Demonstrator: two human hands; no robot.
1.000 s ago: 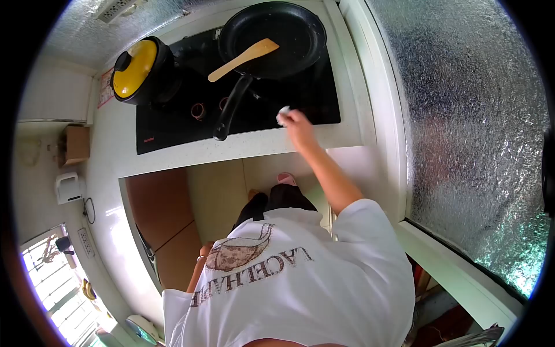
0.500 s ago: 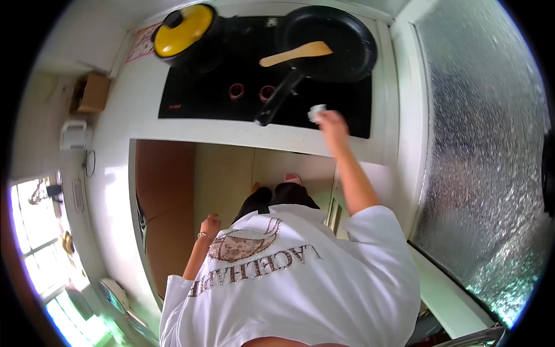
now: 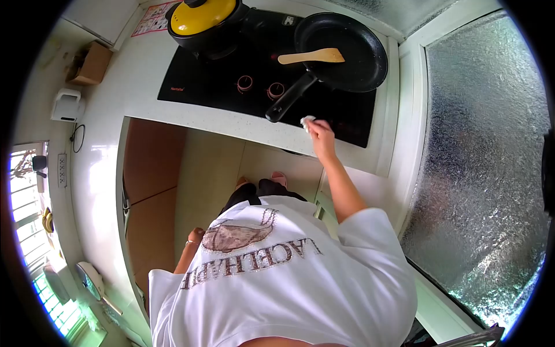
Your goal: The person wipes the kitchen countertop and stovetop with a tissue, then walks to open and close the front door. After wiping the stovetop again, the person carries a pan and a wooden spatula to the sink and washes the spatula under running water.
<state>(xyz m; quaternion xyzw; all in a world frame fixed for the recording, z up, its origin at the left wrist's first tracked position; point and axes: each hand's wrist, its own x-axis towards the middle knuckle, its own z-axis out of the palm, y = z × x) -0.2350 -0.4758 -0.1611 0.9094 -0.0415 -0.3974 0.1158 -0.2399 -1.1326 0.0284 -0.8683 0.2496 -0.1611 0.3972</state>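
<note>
My right hand (image 3: 321, 136) is closed on a crumpled white tissue (image 3: 307, 122) at the front edge of the black cooktop (image 3: 214, 87), just right of the pan handle's end. The black frying pan (image 3: 358, 63) sits on the cooktop's right side, its handle pointing toward me. Across the pan's rim lies a wooden spatula (image 3: 312, 56). A black pot with a yellow lid (image 3: 205, 17) stands at the back left. My left hand (image 3: 196, 235) hangs low by my side near the shirt, its fingers mostly hidden.
White counter (image 3: 231, 126) runs along the cooktop's front and left. On the right is a foil-like textured panel (image 3: 485, 144). A cardboard box (image 3: 91, 63) and a white device (image 3: 68, 106) are at the left. A brown cabinet (image 3: 151, 185) is below the counter.
My right hand has moved with the tissue along the cooktop's front toward the pan handle. The view has shifted, and my left hand, clearer half a second ago, is now partly hidden.
</note>
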